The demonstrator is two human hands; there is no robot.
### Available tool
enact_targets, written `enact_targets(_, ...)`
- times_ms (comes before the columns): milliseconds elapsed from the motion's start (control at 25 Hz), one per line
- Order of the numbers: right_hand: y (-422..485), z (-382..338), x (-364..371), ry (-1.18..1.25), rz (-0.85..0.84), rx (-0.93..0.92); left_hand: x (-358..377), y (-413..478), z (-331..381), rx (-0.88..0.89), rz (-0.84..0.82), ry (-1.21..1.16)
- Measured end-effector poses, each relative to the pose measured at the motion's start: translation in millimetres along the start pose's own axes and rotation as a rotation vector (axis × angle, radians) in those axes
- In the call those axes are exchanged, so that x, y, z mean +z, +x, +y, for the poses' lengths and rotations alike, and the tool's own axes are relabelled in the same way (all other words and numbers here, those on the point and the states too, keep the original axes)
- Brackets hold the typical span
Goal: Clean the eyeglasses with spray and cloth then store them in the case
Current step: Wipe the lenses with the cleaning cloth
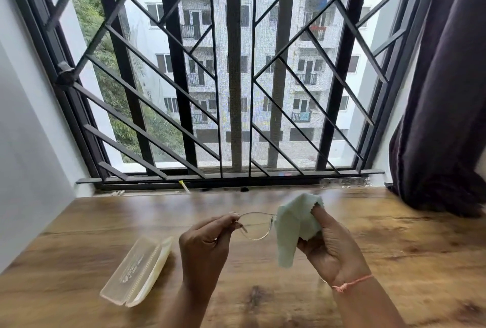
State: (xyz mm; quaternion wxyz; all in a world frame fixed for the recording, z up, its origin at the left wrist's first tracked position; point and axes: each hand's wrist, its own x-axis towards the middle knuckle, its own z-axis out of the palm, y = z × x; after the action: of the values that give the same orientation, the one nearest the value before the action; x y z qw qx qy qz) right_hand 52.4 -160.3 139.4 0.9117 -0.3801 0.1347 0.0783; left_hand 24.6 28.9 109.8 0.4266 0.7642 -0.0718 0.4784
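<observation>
Eyeglasses (256, 226) sit lower centre of frame, held up off the table (394, 243), thin wire rim, one lens clearly visible. My left hand (207, 246) pinches the frame at its left end, fingers closed on the hinge area. My right hand (332, 248) is closed around a pale green cloth (294, 227), which covers the right side of the glasses; cloth tail hangs down below the hand. Thumb sticks up past the cloth's top edge. Orange thread bracelet (352, 282) on the right wrist. Translucent case (136, 272) lies on the table at lower left, lid shut as far as I can tell, well apart from the glasses. Barred window (236, 77) fills the upper frame, dark curtain (447, 117) at the right edge.
</observation>
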Motion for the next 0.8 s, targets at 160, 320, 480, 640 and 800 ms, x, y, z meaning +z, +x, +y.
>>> enact_targets(160,1.0,-6.4,-0.9,0.058,-0.011,0.065,-1.7,0.1,-4.0,-0.022,0.017,0.011)
enact_targets(320,-0.6,-11.7,-0.7,0.047,-0.109,0.138,-4.9,-0.1,-7.5,-0.059,0.025,0.026)
enact_targets(480,-2.0,-10.2,-2.0,-0.053,-0.193,0.119,-5.1,0.0,-7.4,-0.053,0.024,0.022)
enact_targets(640,-3.1,1.0,1.4,-0.116,-0.191,0.062,-1.6,-1.7,-2.5,-0.011,0.007,0.004)
enact_targets(800,-5.9,5.1,8.3,-0.064,-0.143,0.003,-0.5,-4.2,0.2,-0.002,-0.001,-0.002)
